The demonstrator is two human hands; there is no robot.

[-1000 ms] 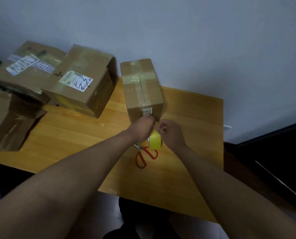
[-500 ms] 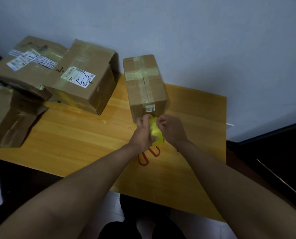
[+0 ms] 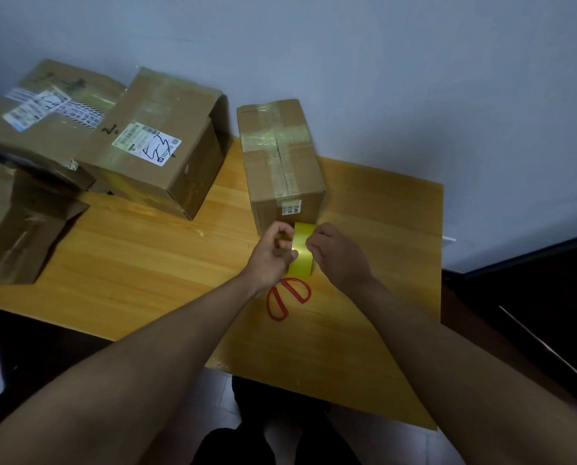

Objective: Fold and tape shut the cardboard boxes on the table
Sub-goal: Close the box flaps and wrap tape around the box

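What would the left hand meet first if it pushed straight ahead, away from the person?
Probably the near end of the taped box, just beyond the left hand that holds the yellow tape; the gap between them is unclear.

Both bare forearms extended forward toward 12 o'clock, converging. Left hand curled, fingers and thumb closed on yellow tape. Right hand held at 3 o'clock of it, fingertips pinched on tape's right edge.

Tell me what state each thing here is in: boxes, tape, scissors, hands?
Upright box: closed, taped.
Labelled box: closed, tilted.
Left front box: flap loose.
Yellow tape: held between both hands.
Red scissors: lying on table.
Left hand: gripping tape.
Right hand: gripping tape.
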